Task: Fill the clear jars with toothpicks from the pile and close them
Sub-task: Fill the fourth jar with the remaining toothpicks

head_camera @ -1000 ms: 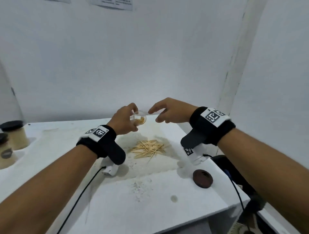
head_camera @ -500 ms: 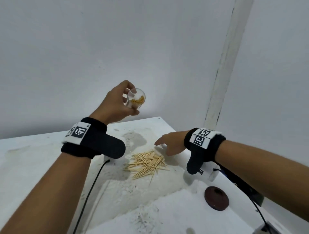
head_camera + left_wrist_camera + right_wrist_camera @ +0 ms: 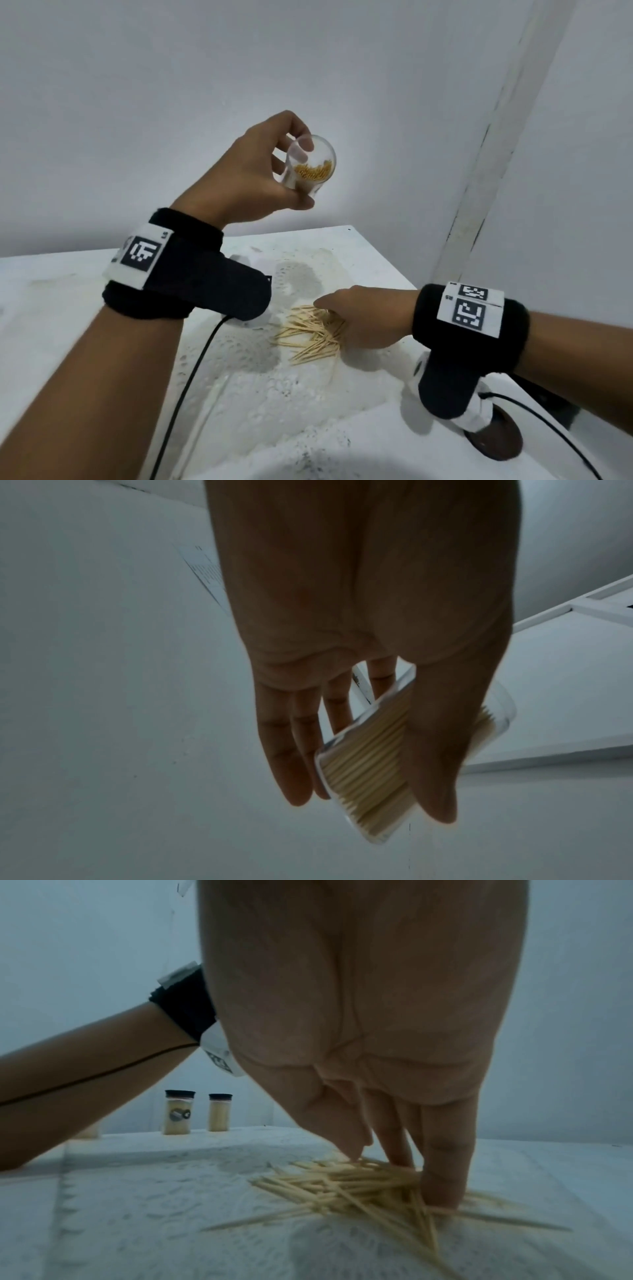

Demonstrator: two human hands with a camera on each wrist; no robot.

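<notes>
My left hand [image 3: 301,173] grips a clear jar [image 3: 320,161] raised well above the table, tilted with its mouth toward me. The jar is partly filled with toothpicks and has no lid on it. In the left wrist view the jar [image 3: 363,767] lies between thumb and fingers. My right hand [image 3: 342,318] is down on the toothpick pile [image 3: 305,337] on the white table [image 3: 102,342]. In the right wrist view its fingertips [image 3: 441,1185] and thumb press into the pile [image 3: 329,1188]; no toothpicks are lifted.
A dark brown lid [image 3: 496,443] lies on the table near my right wrist. Two closed jars [image 3: 177,1112] [image 3: 219,1112] full of toothpicks stand far left at the back. A black cable [image 3: 191,373] runs under my left wrist. Walls close off the back and right.
My left hand lifted the jar up and away from the right hand. My right hand dropped from the jar's mouth to the table and came down on the pile.
</notes>
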